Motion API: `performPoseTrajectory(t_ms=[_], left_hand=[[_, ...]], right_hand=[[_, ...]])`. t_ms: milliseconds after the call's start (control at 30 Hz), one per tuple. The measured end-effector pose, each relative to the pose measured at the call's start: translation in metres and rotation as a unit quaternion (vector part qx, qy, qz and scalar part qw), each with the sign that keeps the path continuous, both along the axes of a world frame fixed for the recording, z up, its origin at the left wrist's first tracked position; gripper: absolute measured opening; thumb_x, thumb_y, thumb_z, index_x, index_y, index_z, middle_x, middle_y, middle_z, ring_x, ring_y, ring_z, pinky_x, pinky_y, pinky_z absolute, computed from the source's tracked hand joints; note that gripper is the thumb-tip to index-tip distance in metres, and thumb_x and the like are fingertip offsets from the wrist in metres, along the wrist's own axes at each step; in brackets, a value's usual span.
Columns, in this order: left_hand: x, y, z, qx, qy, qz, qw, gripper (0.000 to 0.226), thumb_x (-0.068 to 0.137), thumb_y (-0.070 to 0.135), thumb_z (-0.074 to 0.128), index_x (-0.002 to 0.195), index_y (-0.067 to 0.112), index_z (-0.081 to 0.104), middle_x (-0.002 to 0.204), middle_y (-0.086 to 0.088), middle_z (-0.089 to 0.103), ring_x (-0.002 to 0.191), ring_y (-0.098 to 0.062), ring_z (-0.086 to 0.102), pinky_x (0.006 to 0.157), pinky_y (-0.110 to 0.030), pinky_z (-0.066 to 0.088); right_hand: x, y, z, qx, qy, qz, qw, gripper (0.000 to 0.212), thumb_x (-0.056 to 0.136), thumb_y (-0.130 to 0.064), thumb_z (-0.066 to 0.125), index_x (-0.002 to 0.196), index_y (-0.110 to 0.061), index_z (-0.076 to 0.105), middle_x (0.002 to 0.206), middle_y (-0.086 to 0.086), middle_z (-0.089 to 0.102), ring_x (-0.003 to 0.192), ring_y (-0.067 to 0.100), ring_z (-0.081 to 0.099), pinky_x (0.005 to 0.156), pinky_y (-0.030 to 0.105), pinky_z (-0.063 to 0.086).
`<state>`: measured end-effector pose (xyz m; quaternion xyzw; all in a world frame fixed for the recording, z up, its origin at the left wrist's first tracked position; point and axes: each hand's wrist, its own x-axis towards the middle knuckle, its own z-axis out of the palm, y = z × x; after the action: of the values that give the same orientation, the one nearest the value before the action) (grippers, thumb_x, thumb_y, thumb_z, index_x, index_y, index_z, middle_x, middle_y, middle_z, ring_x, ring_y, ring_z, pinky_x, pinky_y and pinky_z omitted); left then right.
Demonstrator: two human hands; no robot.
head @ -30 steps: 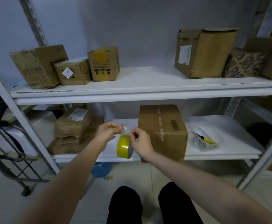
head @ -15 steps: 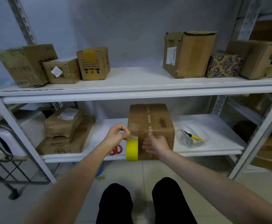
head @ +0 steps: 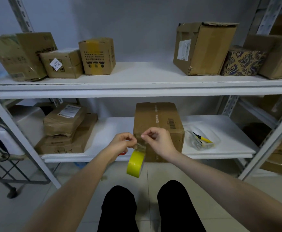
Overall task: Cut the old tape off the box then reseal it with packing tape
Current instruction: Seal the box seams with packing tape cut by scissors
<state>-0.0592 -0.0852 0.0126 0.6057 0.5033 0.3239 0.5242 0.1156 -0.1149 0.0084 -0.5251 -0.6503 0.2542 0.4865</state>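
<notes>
Head view: left hand (head: 121, 143) and right hand (head: 161, 142) both pinch loose tape strip (head: 139, 146) at near left corner of cardboard box (head: 155, 118), mid lower shelf (head: 220, 131). Glossy yellow packing tape roll (head: 135, 164) dangles beneath. Risk: thin translucent film folds onto itself or tears; roll drops. Box matte, creased.

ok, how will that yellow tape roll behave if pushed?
Likely swings: the tape roll dangles from a strip pinched by the left hand and right hand. Probably light: that thin strip carries it. Round, so on edge it may roll.
</notes>
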Motion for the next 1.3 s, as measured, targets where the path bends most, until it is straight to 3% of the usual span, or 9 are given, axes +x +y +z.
performPoseTrajectory(t_ms=[100,233,333,533,667,900,1033,1200,1300], left_hand=[[0.002,0.000,0.002,-0.018,-0.077,0.112,0.991,0.019,0.086,-0.002,0.061,0.079,0.014,0.068,0.080,-0.008,0.066,0.068,-0.025,0.055,0.057,-0.025,0.044],[0.018,0.008,0.010,0.012,-0.152,0.248,0.957,0.027,0.081,-0.010,0.057,0.086,0.016,0.063,0.104,-0.007,0.060,0.104,-0.027,0.059,0.095,-0.038,0.049],[0.025,0.011,0.015,0.012,-0.144,0.293,0.945,0.030,0.083,-0.002,0.056,0.108,0.015,0.056,0.124,-0.006,0.049,0.112,-0.022,0.049,0.093,-0.033,0.043],[0.023,0.001,0.015,-0.077,0.057,0.096,0.991,0.018,0.085,0.028,0.061,0.080,0.013,0.053,0.084,-0.009,0.056,0.077,-0.023,0.053,0.071,-0.036,0.041],[0.021,0.000,0.000,-0.114,0.021,0.057,0.992,0.021,0.086,0.025,0.065,0.073,0.017,0.051,0.076,-0.002,0.049,0.073,-0.016,0.046,0.072,-0.030,0.037],[0.023,-0.005,-0.004,-0.272,0.034,-0.061,0.960,0.025,0.095,0.024,0.057,0.112,0.007,0.053,0.098,-0.009,0.064,0.090,-0.023,0.063,0.081,-0.035,0.051],[0.024,-0.005,0.000,-0.318,0.073,-0.079,0.942,0.029,0.094,0.025,0.057,0.114,0.005,0.049,0.093,-0.007,0.063,0.100,-0.025,0.059,0.092,-0.039,0.047],[0.024,0.006,-0.012,-0.243,0.220,-0.045,0.944,0.055,0.090,0.038,0.061,0.127,0.001,0.045,0.103,-0.010,0.059,0.102,-0.026,0.059,0.091,-0.036,0.051],[0.025,0.012,-0.014,-0.248,0.139,-0.031,0.958,0.041,0.093,0.033,0.059,0.119,0.003,0.052,0.093,-0.009,0.060,0.093,-0.025,0.059,0.086,-0.039,0.051]], right_hand=[[0.001,0.010,0.009,0.043,-0.069,0.013,0.997,0.004,0.084,-0.018,0.073,0.081,-0.018,0.075,0.078,-0.009,0.072,0.073,0.009,0.068,0.073,0.038,0.057],[-0.006,0.024,0.034,0.098,-0.160,0.033,0.982,0.006,0.085,-0.021,0.070,0.086,-0.019,0.076,0.084,-0.005,0.072,0.077,0.013,0.067,0.073,0.037,0.055],[-0.010,0.031,0.048,0.108,-0.193,0.025,0.975,0.007,0.086,-0.022,0.069,0.087,-0.019,0.076,0.085,-0.006,0.073,0.078,0.012,0.066,0.072,0.034,0.054],[-0.006,0.039,0.062,0.099,-0.141,0.018,0.985,0.007,0.088,-0.019,0.067,0.083,-0.019,0.073,0.073,-0.013,0.067,0.070,0.009,0.065,0.069,0.032,0.054],[0.003,0.036,0.053,0.079,-0.120,0.014,0.990,0.010,0.088,-0.014,0.067,0.079,-0.019,0.069,0.067,-0.017,0.063,0.063,0.005,0.062,0.065,0.025,0.051],[0.033,0.040,0.012,-0.013,-0.149,-0.062,0.987,0.018,0.085,-0.017,0.070,0.072,-0.027,0.066,0.064,-0.008,0.064,0.066,0.015,0.066,0.067,0.039,0.057],[0.030,0.039,-0.010,-0.031,-0.151,-0.093,0.984,0.007,0.087,-0.015,0.070,0.080,-0.016,0.072,0.070,-0.006,0.063,0.070,0.014,0.063,0.069,0.033,0.055],[0.018,0.051,-0.004,-0.010,-0.125,-0.110,0.986,0.006,0.089,-0.015,0.067,0.088,-0.012,0.072,0.079,-0.001,0.068,0.075,0.012,0.062,0.071,0.026,0.051],[0.019,0.066,0.010,0.009,-0.149,-0.098,0.984,0.006,0.089,-0.017,0.067,0.088,-0.014,0.072,0.079,-0.004,0.068,0.076,0.011,0.061,0.072,0.027,0.052]])
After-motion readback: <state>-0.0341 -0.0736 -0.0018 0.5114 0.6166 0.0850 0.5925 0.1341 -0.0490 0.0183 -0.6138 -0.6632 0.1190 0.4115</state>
